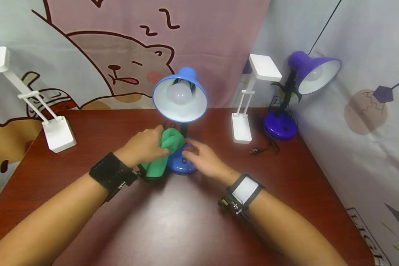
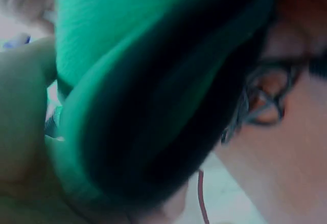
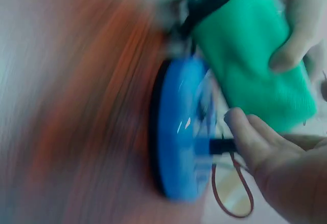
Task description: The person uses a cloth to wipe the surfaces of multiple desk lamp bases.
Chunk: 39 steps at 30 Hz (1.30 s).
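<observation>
Left of the blue lamp (image 1: 180, 109), the left hand's grip (image 1: 144, 145) clasps a green cloth (image 1: 157, 165), while the right hand (image 1: 206, 159), fingers parted, holds nothing.

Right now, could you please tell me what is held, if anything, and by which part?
The left hand holds the green cloth by its upper part; whether the right hand grips the blue lamp's stem cannot be told.

Two white lamps (image 1: 241, 128), one purple lamp (image 1: 279, 125)
</observation>
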{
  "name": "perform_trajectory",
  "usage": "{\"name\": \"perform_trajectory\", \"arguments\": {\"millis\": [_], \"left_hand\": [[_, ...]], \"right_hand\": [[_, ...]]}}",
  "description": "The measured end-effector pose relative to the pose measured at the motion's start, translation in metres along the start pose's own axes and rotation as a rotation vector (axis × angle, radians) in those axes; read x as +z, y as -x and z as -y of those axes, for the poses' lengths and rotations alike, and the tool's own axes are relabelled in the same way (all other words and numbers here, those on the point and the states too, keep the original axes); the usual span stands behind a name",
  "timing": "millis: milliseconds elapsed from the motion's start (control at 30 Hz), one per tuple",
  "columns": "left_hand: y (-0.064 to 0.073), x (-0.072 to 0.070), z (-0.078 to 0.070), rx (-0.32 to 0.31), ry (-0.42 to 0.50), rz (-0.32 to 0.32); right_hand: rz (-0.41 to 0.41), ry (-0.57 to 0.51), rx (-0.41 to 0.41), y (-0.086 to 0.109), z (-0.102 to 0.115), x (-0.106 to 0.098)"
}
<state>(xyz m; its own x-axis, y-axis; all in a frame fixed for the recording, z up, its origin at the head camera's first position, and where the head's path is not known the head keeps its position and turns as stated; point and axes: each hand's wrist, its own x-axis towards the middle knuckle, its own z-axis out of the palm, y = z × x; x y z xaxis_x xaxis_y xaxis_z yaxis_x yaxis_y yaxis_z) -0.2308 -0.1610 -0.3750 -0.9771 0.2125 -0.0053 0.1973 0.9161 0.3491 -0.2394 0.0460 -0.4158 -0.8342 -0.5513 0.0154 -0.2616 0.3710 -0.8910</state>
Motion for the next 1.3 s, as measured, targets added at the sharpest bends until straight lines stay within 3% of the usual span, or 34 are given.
{"name": "perform_trajectory", "arguments": {"millis": [100, 167, 267, 400, 600, 800, 1033, 1133, 1300], "left_hand": [[-0.005, -0.008, 0.01, -0.077, -0.088, -0.08], [-0.011, -0.007, 0.016, -0.094, -0.137, -0.158], [-0.022, 0.004, 0.016, -0.091, -0.158, -0.216], [-0.034, 0.023, 0.011, -0.088, -0.138, -0.157], [-0.033, 0.036, 0.004, -0.112, -0.124, -0.049], [-0.021, 0.037, -0.004, -0.062, -0.064, 0.05], [-0.025, 0.041, -0.002, -0.05, -0.095, -0.052], [-0.022, 0.045, 0.0, -0.031, -0.073, -0.028], [-0.005, 0.048, -0.005, 0.035, 0.022, -0.011]], "right_hand": [[-0.05, 0.432, -0.117, -0.005, -0.02, -0.002], [-0.03, 0.604, -0.172, -0.005, -0.03, -0.002], [0.024, 0.766, -0.194, -0.004, -0.038, 0.002], [0.032, 0.904, -0.19, -0.003, -0.042, 0.009], [0.033, 0.958, -0.172, -0.004, -0.043, 0.013], [0.019, 0.969, -0.181, -0.003, -0.044, 0.01], [0.007, 0.968, -0.187, -0.001, -0.042, 0.009], [0.011, 0.962, -0.187, -0.002, -0.043, 0.01], [0.007, 0.959, -0.186, -0.004, -0.044, 0.011]]}}
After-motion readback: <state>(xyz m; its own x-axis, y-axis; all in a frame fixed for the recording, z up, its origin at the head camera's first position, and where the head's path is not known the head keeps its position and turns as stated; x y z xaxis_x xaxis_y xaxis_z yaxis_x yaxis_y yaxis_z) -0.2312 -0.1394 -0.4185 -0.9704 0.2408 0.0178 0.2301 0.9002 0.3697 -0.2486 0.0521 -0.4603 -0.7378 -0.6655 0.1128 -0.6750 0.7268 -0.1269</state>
